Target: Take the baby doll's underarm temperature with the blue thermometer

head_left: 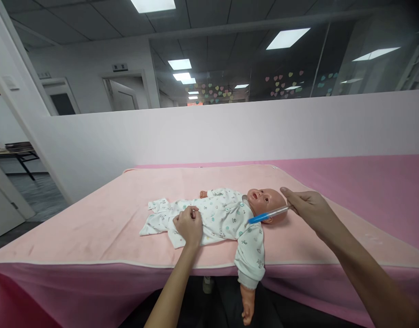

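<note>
A baby doll (226, 214) in a white patterned outfit lies on its back, head to the right and legs to the left. One of its arms (248, 296) hangs over the table's near edge. My right hand (308, 207), closed at the fingertips, pinches the clear end of a slim blue-and-clear stick (269, 215). Its blue end points left, in front of the doll's head and near the shoulder; contact cannot be made out. My left hand (190, 224) is loosely curled over the doll's lower body, with nothing visible in its fingers.
A peach blanket (127, 214) lies under the doll, over a pink cloth (376, 191) that drapes down in front. Behind the table stands a white half-wall (230, 132) with glass above. At the left is a doorway with a desk (18, 152) beyond.
</note>
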{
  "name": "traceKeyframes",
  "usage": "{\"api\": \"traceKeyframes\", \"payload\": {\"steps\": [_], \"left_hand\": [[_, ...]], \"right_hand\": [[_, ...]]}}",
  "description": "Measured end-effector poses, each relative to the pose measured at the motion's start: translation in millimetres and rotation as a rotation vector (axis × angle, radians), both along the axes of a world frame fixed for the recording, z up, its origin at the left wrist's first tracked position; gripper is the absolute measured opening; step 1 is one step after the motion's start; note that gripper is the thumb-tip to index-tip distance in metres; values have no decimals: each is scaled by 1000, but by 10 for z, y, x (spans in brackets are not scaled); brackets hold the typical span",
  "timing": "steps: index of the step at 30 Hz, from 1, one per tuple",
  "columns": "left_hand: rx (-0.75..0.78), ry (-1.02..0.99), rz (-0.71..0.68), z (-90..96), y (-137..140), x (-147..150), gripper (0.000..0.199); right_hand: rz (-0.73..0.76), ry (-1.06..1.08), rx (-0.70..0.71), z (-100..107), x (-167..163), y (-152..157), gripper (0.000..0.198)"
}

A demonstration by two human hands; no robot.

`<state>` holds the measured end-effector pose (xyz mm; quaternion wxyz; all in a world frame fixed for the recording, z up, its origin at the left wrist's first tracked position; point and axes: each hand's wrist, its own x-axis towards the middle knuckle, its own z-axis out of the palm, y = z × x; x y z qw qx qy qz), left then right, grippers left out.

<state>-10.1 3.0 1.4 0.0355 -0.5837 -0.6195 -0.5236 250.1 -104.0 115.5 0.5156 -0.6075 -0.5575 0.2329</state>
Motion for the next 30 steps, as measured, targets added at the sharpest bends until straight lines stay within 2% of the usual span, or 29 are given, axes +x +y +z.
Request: {"api": "traceKeyframes", "payload": {"steps": [5,10,15,25,28,30], "left_hand": [[7,-10,-4,-1,-1,2,16],[-6,-5,-6,0,0,2,16],[-7,-3,0,-5,4,2,16],[15,-13,-4,-10,9,-1,17],[18,-12,-8,-10,8,0,16],[19,-13,-9,-8,5,1,16]], "right_hand": [[-125,-34,4,4,103,-1,52],[-107,8,-23,43,146,-72,53],[49,149,-38,65,159,-80,56],[84,170,-56,62,82,-54,56],[52,154,-46,58,90,-56,56],[116,172,-63,56,105,-54,55]]}}
